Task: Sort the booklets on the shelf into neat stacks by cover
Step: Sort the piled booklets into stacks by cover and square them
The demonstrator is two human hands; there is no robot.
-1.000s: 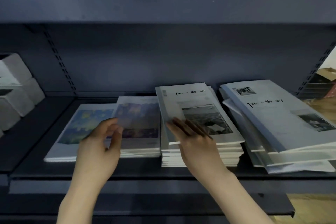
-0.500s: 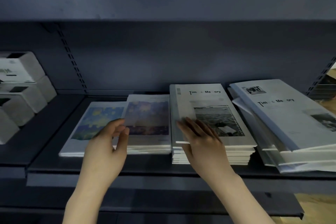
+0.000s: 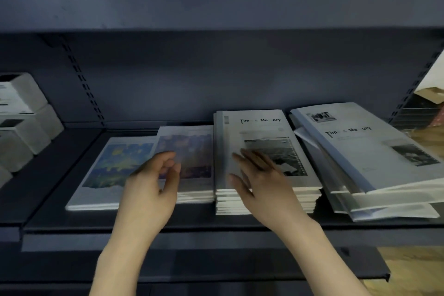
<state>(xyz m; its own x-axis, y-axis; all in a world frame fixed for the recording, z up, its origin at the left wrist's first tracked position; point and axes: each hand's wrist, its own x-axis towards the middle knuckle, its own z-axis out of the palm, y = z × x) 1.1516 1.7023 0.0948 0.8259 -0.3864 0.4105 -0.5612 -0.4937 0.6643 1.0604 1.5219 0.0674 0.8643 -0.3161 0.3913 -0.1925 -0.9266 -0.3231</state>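
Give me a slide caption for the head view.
Right hand flat on grey booklet stack; left hand hovers beside.

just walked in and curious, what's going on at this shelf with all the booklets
A person is sorting booklets on a dark metal shelf. The right hand lies with straight fingers on top of a fairly even stack of grey Time & Memory booklets. The left hand hovers, loosely curled, by the near edge of a low stack with purple covers. A blue and yellow booklet lies further left, and an untidy, slanting grey pile waits on the right.
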